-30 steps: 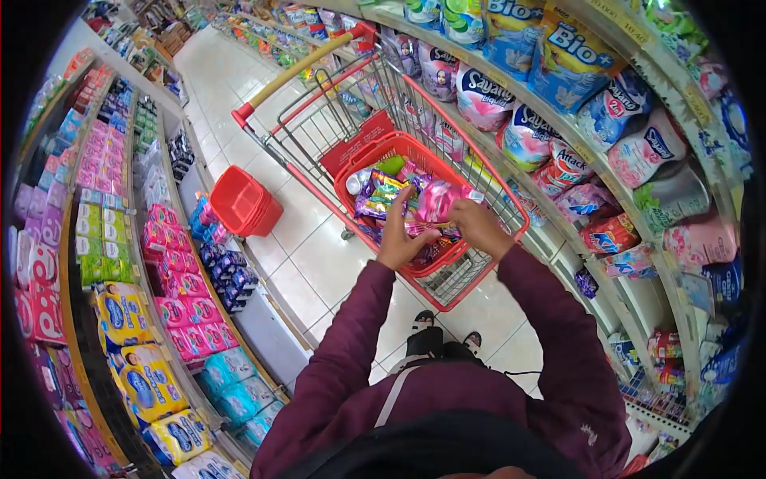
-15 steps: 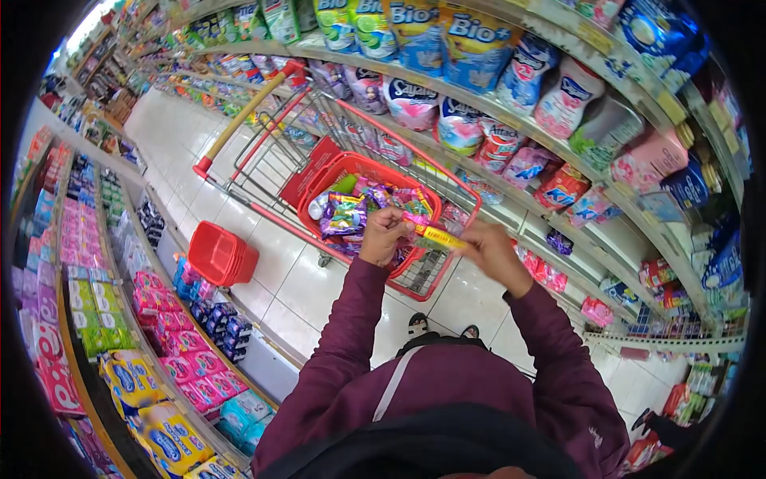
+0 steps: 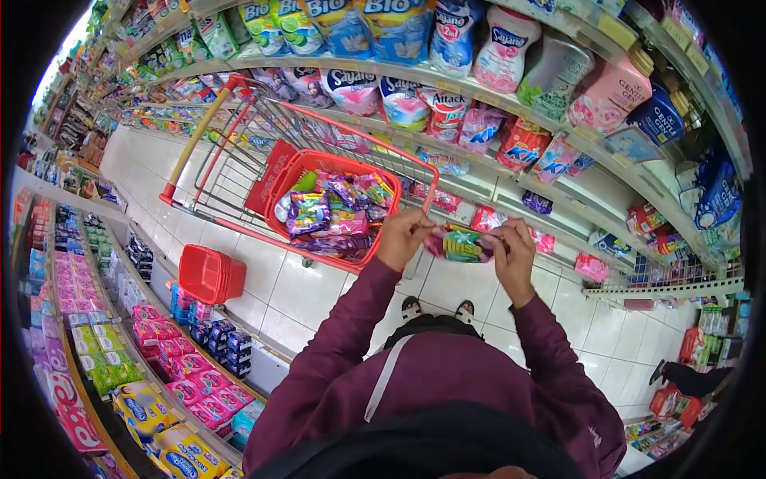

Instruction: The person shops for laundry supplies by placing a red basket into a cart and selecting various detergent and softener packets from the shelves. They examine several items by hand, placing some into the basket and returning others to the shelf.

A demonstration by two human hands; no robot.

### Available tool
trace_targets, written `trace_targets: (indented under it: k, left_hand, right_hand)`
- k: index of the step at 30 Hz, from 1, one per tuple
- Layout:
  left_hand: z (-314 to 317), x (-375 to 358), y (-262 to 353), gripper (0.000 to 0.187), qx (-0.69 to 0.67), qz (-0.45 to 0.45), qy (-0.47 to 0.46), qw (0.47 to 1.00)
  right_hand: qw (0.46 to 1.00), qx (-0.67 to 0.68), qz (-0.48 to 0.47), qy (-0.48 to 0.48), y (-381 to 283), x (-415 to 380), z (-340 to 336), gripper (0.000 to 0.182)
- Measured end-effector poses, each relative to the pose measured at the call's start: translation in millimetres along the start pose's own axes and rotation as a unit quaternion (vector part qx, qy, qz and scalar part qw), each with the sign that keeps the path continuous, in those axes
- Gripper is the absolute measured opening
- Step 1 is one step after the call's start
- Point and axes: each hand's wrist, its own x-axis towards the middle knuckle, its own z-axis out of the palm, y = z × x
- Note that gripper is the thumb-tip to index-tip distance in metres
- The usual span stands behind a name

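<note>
Between two long shop shelves, a person holds a small packet (image 3: 463, 244) up in both hands.

It is a flat, shiny packet, green with pink ends, held out in front of the person's chest, just beside the red basket (image 3: 315, 162). The left hand (image 3: 403, 237) pinches one end with bent fingers, and the right hand (image 3: 513, 249) pinches the other end. That basket sits inside one shopping cart (image 3: 231, 140) and is full of purple and pink packets, too many to count. One more stack of red baskets (image 3: 209, 275) stands on the white floor.
</note>
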Motion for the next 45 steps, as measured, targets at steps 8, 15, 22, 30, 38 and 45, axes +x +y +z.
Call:
trace_targets:
  k: [8, 15, 22, 30, 38, 45]
  left_hand:
    - [63, 5, -37, 0.011, 0.131, -0.042, -0.071, 0.988]
    - [61, -23, -49, 0.035, 0.163, -0.075, 0.052, 0.982]
    - [19, -61, -84, 0.036, 0.421, -0.122, 0.191, 0.878]
    - [27, -63, -98, 0.036, 0.405, -0.199, 0.238, 0.860]
    - [28, -68, -101, 0.035, 0.386, -0.178, 0.284, 0.859]
    - [27, -70, -99, 0.034, 0.400, -0.178, 0.282, 0.854]
  right_hand:
    - [0.850, 0.298, 0.435, 0.002, 87, -32, -10, 0.013]
    - [0.845, 0.327, 0.423, 0.027, 289, -19, 28, 0.011]
    - [0.831, 0.434, 0.343, 0.064, 429, 44, 92, 0.020]
    - [0.935, 0.307, 0.178, -0.019, 546, 88, 113, 0.043]
    - [0.960, 0.163, 0.225, -0.036, 549, 107, 100, 0.048]
    - [0.965, 0.047, 0.253, -0.047, 536, 104, 97, 0.053]
